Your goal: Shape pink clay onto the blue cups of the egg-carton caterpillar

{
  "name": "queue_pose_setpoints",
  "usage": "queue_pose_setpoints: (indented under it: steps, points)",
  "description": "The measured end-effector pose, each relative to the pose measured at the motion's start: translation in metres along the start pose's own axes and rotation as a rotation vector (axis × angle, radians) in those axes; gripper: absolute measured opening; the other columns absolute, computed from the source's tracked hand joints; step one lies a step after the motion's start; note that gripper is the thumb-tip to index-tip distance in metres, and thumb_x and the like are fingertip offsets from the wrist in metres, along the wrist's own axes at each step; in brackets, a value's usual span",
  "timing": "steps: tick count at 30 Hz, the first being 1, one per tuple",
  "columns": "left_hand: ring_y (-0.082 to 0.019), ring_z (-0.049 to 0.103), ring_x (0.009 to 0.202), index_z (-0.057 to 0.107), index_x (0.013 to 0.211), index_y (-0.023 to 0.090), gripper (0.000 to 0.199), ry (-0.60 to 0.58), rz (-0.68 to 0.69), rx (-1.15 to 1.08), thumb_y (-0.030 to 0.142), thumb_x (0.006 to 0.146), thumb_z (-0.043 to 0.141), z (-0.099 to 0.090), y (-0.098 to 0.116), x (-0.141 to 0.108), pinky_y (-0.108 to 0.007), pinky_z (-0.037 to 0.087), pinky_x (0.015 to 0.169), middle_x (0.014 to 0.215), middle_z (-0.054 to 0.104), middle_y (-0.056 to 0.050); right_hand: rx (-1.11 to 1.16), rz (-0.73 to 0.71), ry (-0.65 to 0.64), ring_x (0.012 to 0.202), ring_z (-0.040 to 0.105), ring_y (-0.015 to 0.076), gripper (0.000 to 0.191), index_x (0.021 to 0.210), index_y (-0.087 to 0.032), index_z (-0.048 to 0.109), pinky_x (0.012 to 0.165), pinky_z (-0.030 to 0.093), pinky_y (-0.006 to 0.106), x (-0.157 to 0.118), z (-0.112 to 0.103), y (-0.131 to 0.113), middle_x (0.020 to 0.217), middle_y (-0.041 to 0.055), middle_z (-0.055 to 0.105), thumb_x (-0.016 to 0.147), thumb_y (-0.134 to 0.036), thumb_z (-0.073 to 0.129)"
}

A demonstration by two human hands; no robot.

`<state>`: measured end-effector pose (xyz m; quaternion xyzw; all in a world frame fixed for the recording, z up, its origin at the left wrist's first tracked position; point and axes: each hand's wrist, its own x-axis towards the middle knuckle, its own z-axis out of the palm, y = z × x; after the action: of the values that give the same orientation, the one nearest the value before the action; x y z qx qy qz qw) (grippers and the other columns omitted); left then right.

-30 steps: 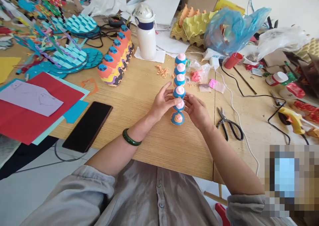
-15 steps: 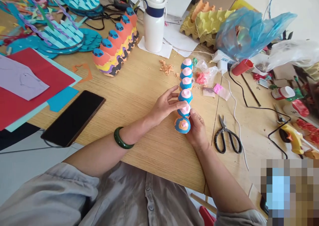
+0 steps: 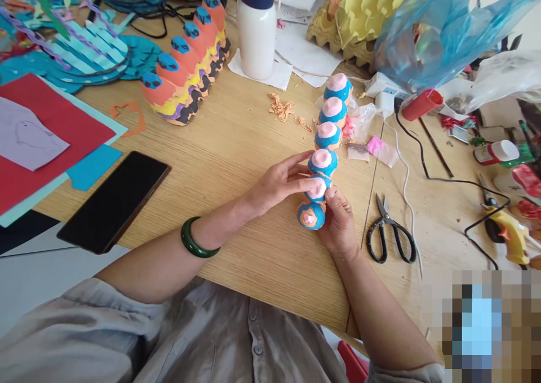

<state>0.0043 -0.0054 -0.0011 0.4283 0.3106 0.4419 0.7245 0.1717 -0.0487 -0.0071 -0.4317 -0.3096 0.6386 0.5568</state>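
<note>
Held between both hands is an egg carton strip point(image 3: 328, 135), its row of bumps painted blue with pink tops and orange showing in the gaps. My left hand point(image 3: 282, 185) grips its left side near the lower end, the thumb lying over a pink bump and the fingers reaching behind. On the right side, my right hand point(image 3: 339, 225) pinches the strip near its lowest bumps, thumb on top, other fingers partly hidden. The strip slants up and away to the right, over the wooden table point(image 3: 236, 163).
Black-handled scissors point(image 3: 389, 231) lie right of my right hand. A phone point(image 3: 115, 200) rests at left. Farther back are an orange painted egg carton piece point(image 3: 188, 62), a white bottle point(image 3: 256, 34), orange scraps point(image 3: 280, 108) and a blue plastic bag point(image 3: 448, 36). A glue gun point(image 3: 513, 239) lies far right.
The strip's far end has swung to the right and looks larger, so it now slants. Both hands keep their hold on it. The camera view has shifted slightly.
</note>
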Motion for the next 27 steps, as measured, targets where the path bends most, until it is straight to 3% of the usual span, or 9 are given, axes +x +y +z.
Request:
queue_pose_setpoints:
  steps: [5,11,15,21,27]
  points:
    - [-0.028,0.073,0.125,0.061,0.153,0.021,0.08,-0.019,0.006,-0.006,0.034,0.081,0.091,-0.003,0.0,0.001,-0.039,0.058,0.103,0.129,0.079,-0.012,-0.037,0.001,-0.004,0.067,0.053,0.0137,0.036,0.071,-0.026,0.072,0.066,0.049,0.03,0.0,0.0,-0.002,0.072,-0.0029,0.065,0.076,-0.055,0.091]
    - [-0.025,0.074,0.119,0.059,0.153,0.02,0.081,-0.021,0.01,0.032,0.034,0.08,0.093,-0.004,-0.005,0.002,-0.036,0.061,0.097,0.13,0.077,-0.012,-0.064,0.019,0.019,0.063,0.054,0.0139,0.036,0.071,-0.027,0.073,0.059,0.048,0.03,0.0,-0.001,-0.001,0.072,-0.0028,0.067,0.074,-0.057,0.091]
    - [-0.023,0.075,0.114,0.058,0.155,0.021,0.083,-0.01,0.039,0.059,0.036,0.081,0.093,-0.002,-0.007,0.002,-0.034,0.062,0.094,0.133,0.075,-0.013,-0.055,0.023,0.019,0.067,0.057,0.0145,0.034,0.073,-0.027,0.075,0.062,0.05,0.03,0.001,-0.002,-0.001,0.075,-0.0021,0.07,0.073,-0.056,0.092]
    - [-0.026,0.073,0.12,0.062,0.151,0.02,0.068,-0.053,-0.004,0.079,0.038,0.089,0.082,0.002,0.002,-0.001,-0.039,0.056,0.108,0.126,0.079,-0.01,-0.04,0.014,0.039,0.065,0.052,0.0126,0.037,0.068,-0.025,0.072,0.061,0.047,0.028,0.001,-0.004,-0.002,0.071,-0.0033,0.066,0.071,-0.055,0.094]
    - [-0.029,0.072,0.125,0.058,0.154,0.02,0.081,-0.05,-0.003,0.022,0.039,0.082,0.091,0.001,-0.001,-0.001,-0.042,0.058,0.105,0.134,0.076,-0.015,-0.063,0.001,0.003,0.067,0.057,0.0138,0.034,0.071,-0.027,0.074,0.065,0.053,0.03,0.0,-0.002,-0.002,0.075,-0.0036,0.07,0.075,-0.055,0.092]
